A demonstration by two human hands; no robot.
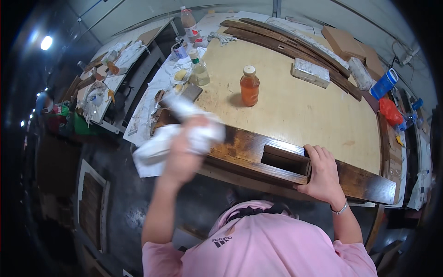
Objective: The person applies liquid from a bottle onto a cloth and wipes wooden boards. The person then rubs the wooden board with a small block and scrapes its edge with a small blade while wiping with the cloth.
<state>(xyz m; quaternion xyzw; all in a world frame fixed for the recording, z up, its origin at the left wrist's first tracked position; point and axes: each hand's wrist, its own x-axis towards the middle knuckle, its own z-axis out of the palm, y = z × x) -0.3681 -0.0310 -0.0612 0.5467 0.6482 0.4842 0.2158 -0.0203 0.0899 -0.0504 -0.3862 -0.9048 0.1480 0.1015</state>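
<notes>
A long dark-brown stained wooden beam [237, 147] lies along the near edge of the worktable, with a rectangular slot [282, 161] cut into it. My right hand [320, 173] grips the beam just right of the slot, fingers over the top and thumb at the front. Over the beam's left part, my left hand [182, 154] is closed on a white cloth [159, 144]; both are smeared by motion. The cloth hides the beam's left end in part. Behind the beam stands a capped bottle of orange-brown liquid [249, 90].
On the pale tabletop [295, 115], a clear bottle [199, 71] and a dark block [191, 92] sit at left. Long wooden strips [272, 42] and a whitish wrapped block [310, 73] lie toward the back. At right are a blue container [384, 84] and a red bag [390, 111].
</notes>
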